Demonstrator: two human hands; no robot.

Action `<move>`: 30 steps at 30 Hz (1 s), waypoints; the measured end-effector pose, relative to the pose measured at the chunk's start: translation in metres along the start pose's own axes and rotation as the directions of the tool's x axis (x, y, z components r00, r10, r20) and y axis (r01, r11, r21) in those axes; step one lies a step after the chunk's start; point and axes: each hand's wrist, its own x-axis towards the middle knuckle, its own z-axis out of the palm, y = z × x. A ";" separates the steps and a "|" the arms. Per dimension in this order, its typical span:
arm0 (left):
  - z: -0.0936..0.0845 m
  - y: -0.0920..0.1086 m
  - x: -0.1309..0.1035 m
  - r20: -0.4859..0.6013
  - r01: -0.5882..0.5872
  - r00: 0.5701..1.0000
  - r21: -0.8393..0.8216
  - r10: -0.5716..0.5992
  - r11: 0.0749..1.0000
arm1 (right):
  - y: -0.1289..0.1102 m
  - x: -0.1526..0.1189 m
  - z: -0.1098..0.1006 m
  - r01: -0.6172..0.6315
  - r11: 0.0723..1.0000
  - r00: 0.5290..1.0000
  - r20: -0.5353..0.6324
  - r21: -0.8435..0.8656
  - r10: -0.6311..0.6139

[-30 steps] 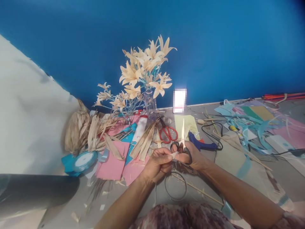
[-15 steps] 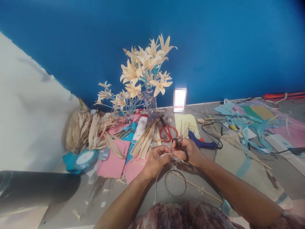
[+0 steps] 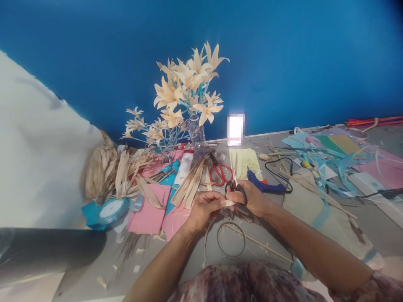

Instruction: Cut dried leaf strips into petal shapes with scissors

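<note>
My left hand (image 3: 206, 209) pinches a small pale piece of dried husk (image 3: 229, 203) between thumb and fingers. My right hand (image 3: 250, 198) has black-handled scissors (image 3: 242, 193) looped on its fingers, blades pointing up and away from me. The right fingertips also meet the husk piece, close to the left thumb. Just beyond the hands lie red-handled scissors (image 3: 221, 174) and a blue glue gun (image 3: 266, 186). A ring of wire (image 3: 231, 240) rests on the table below my hands, near a thin stick (image 3: 267, 248).
Pale handmade flowers (image 3: 189, 79) stand in a clear bottle (image 3: 197, 136) by the blue wall. Husk bundles (image 3: 102, 172), pink sheets (image 3: 151, 209) and a ribbon spool (image 3: 111, 209) lie left. A beige cloth (image 3: 310, 214) and blue ribbon (image 3: 343, 180) lie right. A dark cylinder (image 3: 47, 251) juts in at left.
My fingers have shifted on the husk piece, which now shows more plainly. The scissors have turned slightly in my right hand, their blades leaning more to the left.
</note>
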 end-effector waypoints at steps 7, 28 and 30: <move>0.005 -0.001 -0.001 -0.015 0.030 0.999 -0.128 -0.033 0.991 | 0.000 -0.002 0.000 0.060 0.996 0.998 -0.019 -0.059 -0.061; 0.001 0.019 -0.009 0.103 -0.230 0.972 0.589 0.211 0.775 | -0.003 -0.008 0.006 0.026 0.975 0.998 -0.045 -0.223 -0.037; 0.001 0.019 -0.008 0.069 -0.220 0.973 0.576 0.222 0.787 | -0.006 -0.008 0.004 -0.002 0.979 0.999 -0.042 -0.206 -0.007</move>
